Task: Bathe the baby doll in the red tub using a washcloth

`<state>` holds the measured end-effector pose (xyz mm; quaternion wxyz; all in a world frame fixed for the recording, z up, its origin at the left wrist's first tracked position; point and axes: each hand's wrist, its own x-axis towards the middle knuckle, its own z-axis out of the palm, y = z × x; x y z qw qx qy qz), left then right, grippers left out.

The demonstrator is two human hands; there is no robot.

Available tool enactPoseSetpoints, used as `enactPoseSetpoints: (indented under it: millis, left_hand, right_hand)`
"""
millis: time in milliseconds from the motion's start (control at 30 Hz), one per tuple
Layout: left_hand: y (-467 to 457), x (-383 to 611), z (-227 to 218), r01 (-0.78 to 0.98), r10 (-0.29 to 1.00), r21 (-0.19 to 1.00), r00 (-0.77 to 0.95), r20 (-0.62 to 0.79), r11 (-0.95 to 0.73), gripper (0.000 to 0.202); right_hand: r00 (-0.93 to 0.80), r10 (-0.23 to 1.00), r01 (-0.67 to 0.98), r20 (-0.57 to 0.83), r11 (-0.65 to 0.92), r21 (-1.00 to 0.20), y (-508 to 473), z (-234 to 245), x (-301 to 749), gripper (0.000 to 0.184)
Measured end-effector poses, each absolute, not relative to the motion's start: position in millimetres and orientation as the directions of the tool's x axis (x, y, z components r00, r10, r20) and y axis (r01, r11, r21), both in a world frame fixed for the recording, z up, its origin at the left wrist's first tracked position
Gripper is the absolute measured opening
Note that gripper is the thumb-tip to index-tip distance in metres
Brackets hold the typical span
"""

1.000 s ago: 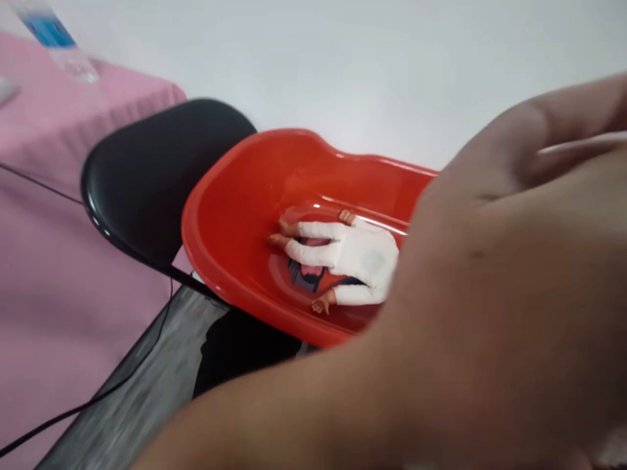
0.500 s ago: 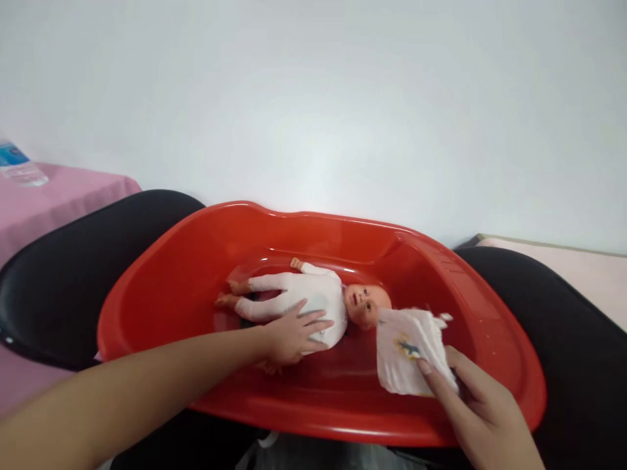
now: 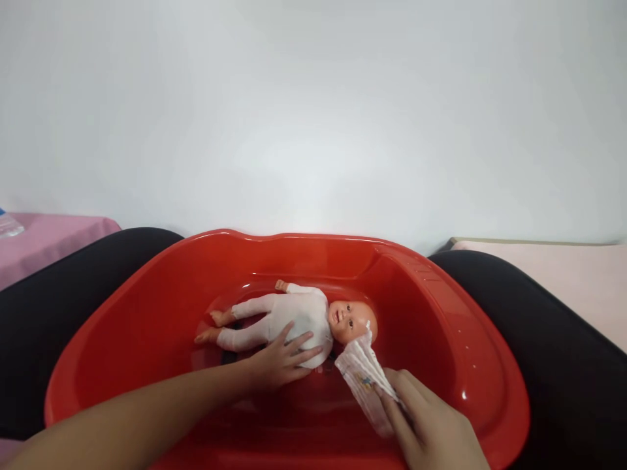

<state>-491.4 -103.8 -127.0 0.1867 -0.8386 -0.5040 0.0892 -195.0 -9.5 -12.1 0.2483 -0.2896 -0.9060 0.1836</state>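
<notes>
A baby doll (image 3: 298, 316) in a white suit lies on its back in a red baby bathtub (image 3: 421, 281), its head to the right. My left hand (image 3: 281, 359) rests on the doll's torso with fingers spread. Pinched in my right hand (image 3: 421, 411) is a folded white cloth (image 3: 365, 378) with a small coloured print. The cloth's upper corner is at the doll's head, overlapping its lower side; whether it touches I cannot tell. The doll's near arm is hidden behind my left hand.
Black chairs (image 3: 519, 307) flank the tub on both sides. A pink-covered table (image 3: 63, 238) with part of a plastic bottle (image 3: 10, 225) stands at the left. A pale pink surface (image 3: 578, 281) lies at the right, and a white wall (image 3: 313, 117) rises behind.
My right hand has brought the cloth leftward to the doll's head, and the cloth has tilted. My left hand stays on the doll's torso. The view has shifted slightly.
</notes>
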Motion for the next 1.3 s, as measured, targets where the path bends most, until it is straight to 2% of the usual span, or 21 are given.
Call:
enactPoseSetpoints:
  millis: [167,433,600,767,900,967,1167,1300]
  left_hand:
    - [-96,-500,-133,0.81,0.874,-0.426,0.479,0.085,-0.403,0.05]
    - [-88,-504,-125,0.879,0.922,-0.317,0.386,0.035,-0.356,0.036]
    - [-80,-515,-127,0.878,0.914,-0.297,0.404,0.043,-0.374,0.036]
    - [-68,-526,-119,0.903,0.925,-0.229,0.379,0.032,-0.362,0.043]
    - [-60,-529,-90,0.926,0.948,-0.234,0.315,0.051,-0.296,0.055]
    - [-54,-531,-72,0.934,0.96,-0.255,0.274,0.061,-0.251,0.061]
    - [-23,-547,-31,0.937,0.986,-0.324,0.158,0.054,-0.132,0.074]
    - [1,-558,-10,0.956,1.0,-0.294,0.006,0.0,-0.005,0.082]
  right_hand:
    - [-0.706,0.624,0.467,0.336,0.766,-0.442,-10,-14,-199,0.029]
    - [-0.692,0.681,0.546,0.239,0.711,-0.443,-11,-12,-202,0.025]
    - [-0.698,0.695,0.567,0.173,0.683,-0.46,-11,-14,-201,0.029]
    - [-0.727,0.683,0.564,0.068,0.651,-0.508,-12,-10,-202,0.026]
    - [-0.844,0.534,0.469,-0.048,0.692,-0.55,-3,11,-210,0.019]
    - [-0.897,0.438,0.404,-0.068,0.745,-0.532,6,24,-217,0.018]
    - [-0.979,0.198,0.206,-0.055,0.938,-0.278,30,40,-260,0.019]
    - [-0.988,-0.12,-0.114,-0.093,0.991,-0.066,21,21,-315,0.028]
